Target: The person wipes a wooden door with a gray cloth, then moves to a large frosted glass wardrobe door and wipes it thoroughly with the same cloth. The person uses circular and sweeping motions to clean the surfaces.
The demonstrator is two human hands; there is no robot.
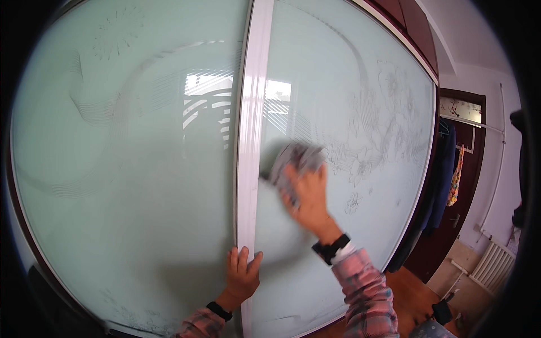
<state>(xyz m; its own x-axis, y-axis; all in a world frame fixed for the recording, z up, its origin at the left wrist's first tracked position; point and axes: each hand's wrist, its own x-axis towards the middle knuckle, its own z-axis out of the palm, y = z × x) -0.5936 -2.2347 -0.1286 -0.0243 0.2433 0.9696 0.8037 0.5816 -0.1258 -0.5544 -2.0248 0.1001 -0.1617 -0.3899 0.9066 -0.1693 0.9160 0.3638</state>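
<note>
Before me stand two frosted glass sliding door panels, etched with flowers and curved lines. My right hand (310,196) presses a grey cloth (296,162) against the right glass panel (312,110), just beside the frame; hand and cloth are blurred. Lower down, my left hand (243,272) rests with its fingers on the pale vertical door frame (249,169) between the panels, holding no loose object. The left glass panel (139,169) reflects a bright window. Both wrists carry dark bands below plaid sleeves.
To the right, dark clothes (439,181) hang beside a dark red door (448,228) with a patterned cloth (456,177) on it. A white radiator (492,264) and pipes run along the wall. Brown flooring (401,291) shows at lower right, near a dark object (441,312).
</note>
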